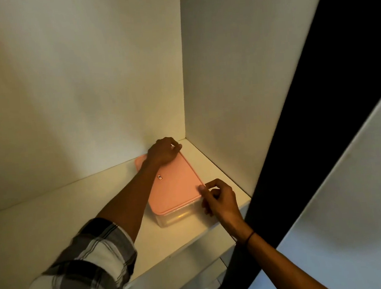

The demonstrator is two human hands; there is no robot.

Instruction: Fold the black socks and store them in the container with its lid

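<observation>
Your left forearm [129, 195] covers the lid's [177, 184] left side. Through the container's [179, 216] cloudy wall below the lid, you cannot make out the contents.

— Where's the container [182, 215]?
— On the white shelf [53, 225], pink lid [177, 184] on. Left hand [163, 152] rests on the lid's far corner; right hand [221, 201] touches its near corner.
— Socks inside?
— Too dim to tell.

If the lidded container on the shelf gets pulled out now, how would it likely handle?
The container looks like rigid clear plastic, so probably stiff. Low and wide, it seems unlikely to tip. Its smooth walls on the smooth shelf would likely slide easily; the lid sits flat.
</observation>
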